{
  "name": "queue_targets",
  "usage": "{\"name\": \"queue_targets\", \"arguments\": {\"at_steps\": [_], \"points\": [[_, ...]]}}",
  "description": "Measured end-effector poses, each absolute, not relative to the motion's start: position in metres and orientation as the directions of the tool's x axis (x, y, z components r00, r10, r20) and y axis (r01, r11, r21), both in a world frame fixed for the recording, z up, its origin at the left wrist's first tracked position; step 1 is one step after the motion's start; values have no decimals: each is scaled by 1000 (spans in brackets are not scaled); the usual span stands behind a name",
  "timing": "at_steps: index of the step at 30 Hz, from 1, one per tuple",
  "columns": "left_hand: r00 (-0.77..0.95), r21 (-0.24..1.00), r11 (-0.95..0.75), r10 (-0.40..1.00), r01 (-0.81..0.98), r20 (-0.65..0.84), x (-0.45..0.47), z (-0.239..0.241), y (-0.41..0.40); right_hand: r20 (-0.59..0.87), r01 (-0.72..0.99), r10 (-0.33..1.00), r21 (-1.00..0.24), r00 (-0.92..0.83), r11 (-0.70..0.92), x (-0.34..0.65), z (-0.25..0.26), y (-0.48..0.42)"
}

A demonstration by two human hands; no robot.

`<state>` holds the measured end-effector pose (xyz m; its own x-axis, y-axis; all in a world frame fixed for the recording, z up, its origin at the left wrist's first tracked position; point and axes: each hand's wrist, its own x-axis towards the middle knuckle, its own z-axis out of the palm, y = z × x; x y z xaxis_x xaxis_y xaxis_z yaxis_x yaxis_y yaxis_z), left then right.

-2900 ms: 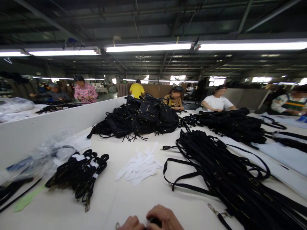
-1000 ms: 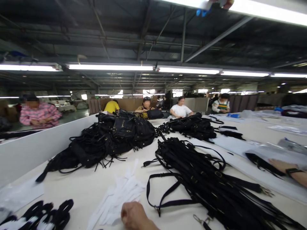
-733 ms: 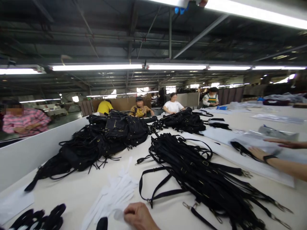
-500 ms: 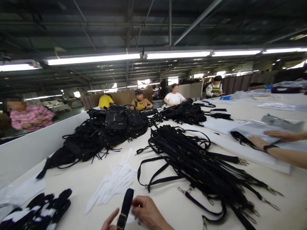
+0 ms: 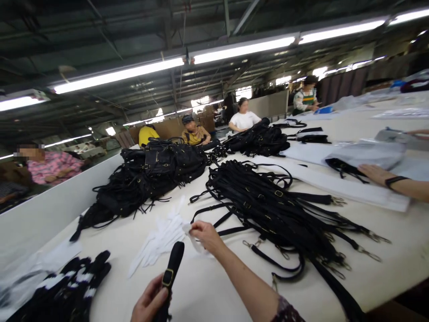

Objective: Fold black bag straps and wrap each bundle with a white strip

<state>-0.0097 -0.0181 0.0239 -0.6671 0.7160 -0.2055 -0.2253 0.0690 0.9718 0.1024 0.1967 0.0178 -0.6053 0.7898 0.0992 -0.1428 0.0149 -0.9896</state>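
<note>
My left hand (image 5: 149, 300) grips a folded black strap (image 5: 171, 267) with a brass buckle, held upright near the table's front edge. My right hand (image 5: 205, 234) reaches forward and pinches a white paper strip (image 5: 192, 239) at the edge of a loose pile of white strips (image 5: 161, 237). Just right of that hand lies a big heap of loose black straps (image 5: 278, 210) with metal clips.
A bundle of wrapped black straps (image 5: 70, 286) lies at front left. Black bags (image 5: 150, 176) are piled further back against a white divider wall (image 5: 50, 201). A co-worker's hand (image 5: 378, 173) rests on white sheets at right. Several people sit at the far end.
My right hand has gone from beside the strap out to the white strips and taken hold of one. My left hand has raised the black strap. The view tilted down and left.
</note>
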Motion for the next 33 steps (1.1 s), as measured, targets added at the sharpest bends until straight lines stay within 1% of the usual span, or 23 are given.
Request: {"name": "queue_targets", "arguments": {"at_steps": [4, 9, 12, 15, 18, 21, 24, 27, 30, 31, 33], "points": [[-696, 976, 26, 697, -215, -172, -12, 25, -20, 55, -204, 807, -976, -589, -83, 106, 12, 199], [-666, 977, 31, 728, -209, -166, -8, 27, -22, -38, -193, 804, -963, -593, -187, 116, 14, 180], [-625, 985, 31, 770, -172, -133, -2, 32, -20, -87, -115, 740, -969, -667, -218, 118, 18, 157], [-561, 989, 51, 819, -140, -122, 3, 34, -15, -101, -58, 653, -974, -750, -218, 119, 21, 132], [-526, 992, 25, 846, -124, -87, 3, 30, -14, -99, -93, 610, -957, -786, -275, 122, 20, 114], [-512, 985, 4, 854, -171, -93, 1, 20, -16, -92, -116, 565, -940, -820, -321, 127, 17, 107], [-502, 977, 70, 849, -203, -165, 2, 10, -21, -119, -72, 546, -946, -830, -316, 129, 13, 103], [-508, 974, 170, 832, -151, -224, 3, 4, -26, -152, -28, 555, -953, -818, -302, 129, 7, 98], [-527, 961, 256, 804, -109, -274, 2, 0, -31, -227, 58, 568, -952, -791, -299, 133, -2, 88], [-538, 960, 264, 799, -91, -270, 0, 0, -33, -258, 85, 565, -946, -784, -314, 135, -6, 84], [-560, 970, 242, 803, -8, -205, -6, 2, -37, -286, 94, 564, -934, -774, -344, 141, -13, 76]]}}
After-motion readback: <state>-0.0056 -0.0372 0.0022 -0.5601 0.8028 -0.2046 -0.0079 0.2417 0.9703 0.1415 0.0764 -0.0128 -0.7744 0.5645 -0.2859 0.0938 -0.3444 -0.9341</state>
